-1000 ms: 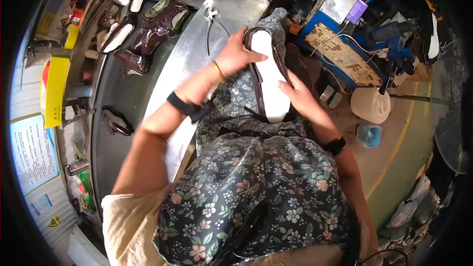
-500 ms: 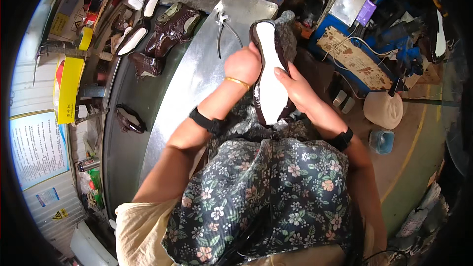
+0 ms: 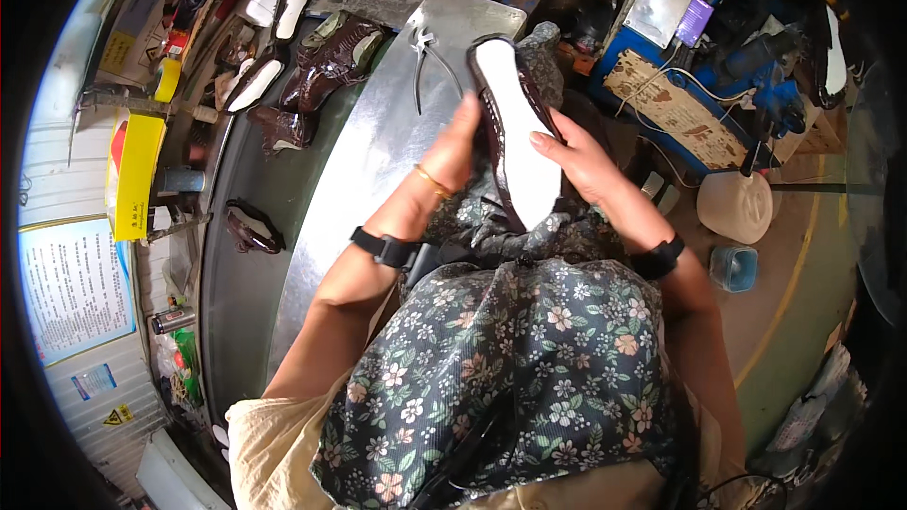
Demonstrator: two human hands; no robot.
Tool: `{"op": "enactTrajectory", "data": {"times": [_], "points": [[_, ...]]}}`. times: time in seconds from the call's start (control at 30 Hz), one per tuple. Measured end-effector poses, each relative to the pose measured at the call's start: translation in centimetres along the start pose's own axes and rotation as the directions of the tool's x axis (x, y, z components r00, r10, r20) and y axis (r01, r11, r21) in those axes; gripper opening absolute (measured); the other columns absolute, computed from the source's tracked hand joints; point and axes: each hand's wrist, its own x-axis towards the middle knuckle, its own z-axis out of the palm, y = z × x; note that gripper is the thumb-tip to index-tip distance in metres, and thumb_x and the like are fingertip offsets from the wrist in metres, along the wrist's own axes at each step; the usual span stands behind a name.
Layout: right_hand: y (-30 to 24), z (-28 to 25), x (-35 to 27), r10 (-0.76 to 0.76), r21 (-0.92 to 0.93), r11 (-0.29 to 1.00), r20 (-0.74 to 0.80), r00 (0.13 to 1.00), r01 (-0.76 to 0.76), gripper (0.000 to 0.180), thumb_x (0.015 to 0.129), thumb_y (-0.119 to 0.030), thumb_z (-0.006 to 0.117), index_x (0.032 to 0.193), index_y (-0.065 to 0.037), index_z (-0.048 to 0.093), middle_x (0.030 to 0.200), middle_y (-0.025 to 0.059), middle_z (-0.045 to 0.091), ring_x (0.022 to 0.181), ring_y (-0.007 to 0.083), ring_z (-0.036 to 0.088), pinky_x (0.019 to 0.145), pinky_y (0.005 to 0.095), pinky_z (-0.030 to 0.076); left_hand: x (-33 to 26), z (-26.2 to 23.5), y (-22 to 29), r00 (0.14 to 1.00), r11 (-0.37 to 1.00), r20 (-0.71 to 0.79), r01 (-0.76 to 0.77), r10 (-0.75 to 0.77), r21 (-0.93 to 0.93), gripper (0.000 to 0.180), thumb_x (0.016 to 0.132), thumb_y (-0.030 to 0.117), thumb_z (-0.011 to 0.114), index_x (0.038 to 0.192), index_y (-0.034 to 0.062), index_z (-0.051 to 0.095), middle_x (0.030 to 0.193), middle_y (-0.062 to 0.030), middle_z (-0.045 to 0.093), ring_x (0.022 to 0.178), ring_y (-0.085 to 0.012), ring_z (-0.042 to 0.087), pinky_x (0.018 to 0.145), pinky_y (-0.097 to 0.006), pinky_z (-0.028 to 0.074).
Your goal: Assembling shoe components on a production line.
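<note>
A dark brown shoe (image 3: 522, 137) is held sole up above my lap, its white sole facing me and its dark upper showing along the edges. My right hand (image 3: 584, 159) grips its right side, thumb on the sole and fingers round the upper. My left hand (image 3: 452, 149) is at the shoe's left edge, slightly blurred, with fingers stretched out; whether it touches the shoe I cannot tell. Beyond it, a pair of pincers (image 3: 421, 64) with dark handles lies on the metal plate (image 3: 373, 137).
Several brown shoes (image 3: 331, 61) lie on the dark belt (image 3: 236, 312) to the left, with a single one (image 3: 253, 227) nearer. At the right are a blue machine (image 3: 680, 113) with cables, a beige plastic jug (image 3: 735, 208) and a small blue container (image 3: 733, 269). A floral apron (image 3: 491, 359) covers my lap.
My left hand has gone from closed against the shoe to stretched out, shifting slightly left and down. The shoe has tilted a little, its top end moving left, still in my right hand.
</note>
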Motion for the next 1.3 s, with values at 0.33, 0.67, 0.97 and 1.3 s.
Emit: {"op": "enactTrajectory", "data": {"times": [0.33, 0.67, 0.97, 1.3], "points": [[2.9, 2.3, -2.9, -0.037, -0.203, 0.979, -0.269, 0.962, -0.019, 0.046, 0.099, -0.019, 0.056, 0.137, 0.006, 0.046, 0.13, 0.0134, 0.057, 0.116, 0.0155, 0.052, 0.101, 0.0283, 0.04, 0.2, 2.5, -0.2, 0.788, 0.998, -0.616, -0.047, 0.016, -0.034, 0.074, 0.102, 0.055, 0.022, 0.13, -0.0069, 0.051, 0.122, -0.0171, 0.062, 0.112, -0.0263, 0.061, 0.1, -0.035, 0.045], [1.7, 4.6, 1.0, 0.04, -0.08, 0.994, -0.411, 0.911, -0.08, 0.05, 0.101, -0.024, 0.051, 0.138, 0.008, 0.039, 0.126, 0.0186, 0.057, 0.114, 0.0199, 0.054, 0.098, 0.0306, 0.041, 6.3, 1.3, 5.2, 0.982, -0.226, -0.097, 0.132, 0.161, 0.965, 0.047, 0.099, 0.033, 0.034, 0.106, -0.0047, 0.061, 0.11, -0.0261, 0.064, 0.098, -0.0432, 0.064, 0.085, -0.045, 0.052], [4.2, 4.3, 0.0, -0.141, -0.164, 0.982, -0.317, 0.938, 0.092, 0.045, 0.099, -0.022, 0.052, 0.132, 0.008, 0.046, 0.12, 0.0146, 0.062, 0.109, 0.0187, 0.057, 0.095, 0.029, 0.044, -0.6, -0.4, -1.0, 0.942, 0.7, -0.212, -0.034, 0.262, 0.714, 0.071, 0.103, 0.042, 0.034, 0.151, -0.002, 0.005, 0.142, -0.0254, 0.043, 0.132, -0.0299, 0.044, 0.109, -0.031, 0.031], [-7.0, -2.7, -2.2, 0.062, -0.675, 0.659, 0.488, 0.87, 0.332, 0.046, 0.089, -0.012, 0.065, 0.133, -0.006, 0.054, 0.131, 0.0162, 0.057, 0.121, 0.0281, 0.055, 0.101, 0.0363, 0.043, 0.4, -0.4, 8.4, 0.754, 0.718, 0.623, -0.315, -0.208, 0.621, 0.069, 0.091, 0.032, 0.066, 0.145, 0.0012, 0.036, 0.142, -0.0139, 0.047, 0.129, -0.0233, 0.046, 0.111, -0.037, 0.034]]}}
